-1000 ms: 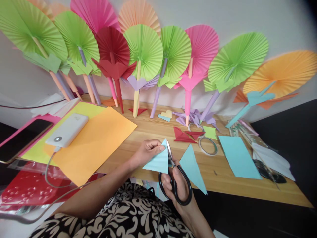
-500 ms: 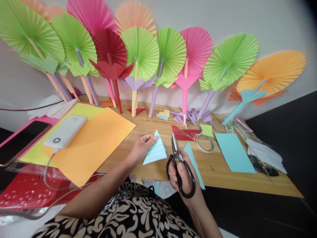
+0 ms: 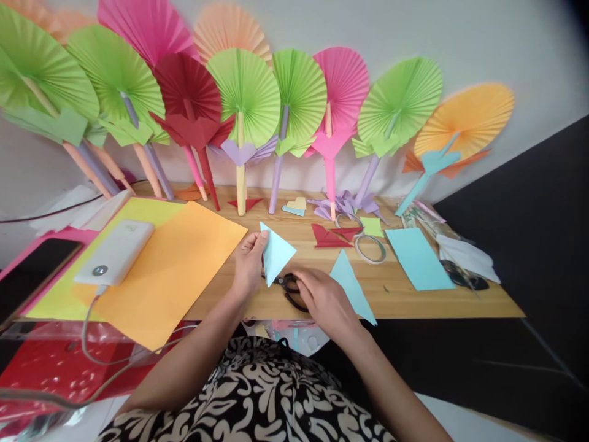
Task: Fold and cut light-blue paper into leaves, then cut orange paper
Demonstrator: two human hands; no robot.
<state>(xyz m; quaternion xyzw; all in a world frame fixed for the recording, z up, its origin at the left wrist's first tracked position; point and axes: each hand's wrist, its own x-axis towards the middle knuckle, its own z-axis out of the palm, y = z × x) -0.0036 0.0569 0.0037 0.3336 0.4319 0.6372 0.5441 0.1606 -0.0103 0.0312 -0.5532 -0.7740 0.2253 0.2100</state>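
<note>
My left hand pinches a folded light blue paper triangle by its upper left edge, above the table. To its right, my right hand has its fingers on the black handle of the scissors, low at the tabletop. The blades point left and are partly hidden behind the paper. Beside the right hand lies a long light blue paper piece with a pointed top. Farther right is a light blue paper rectangle.
Pleated paper fans on rolled handles, such as a green one, lean along the wall. An orange sheet, a white power bank with a cable and a phone lie left. Tape rolls and red paper pieces lie behind.
The scissors have turned from pointing up to pointing left and come down to the table near my left hand. The blue triangle has rotated in my left fingers. The view has shifted slightly.
</note>
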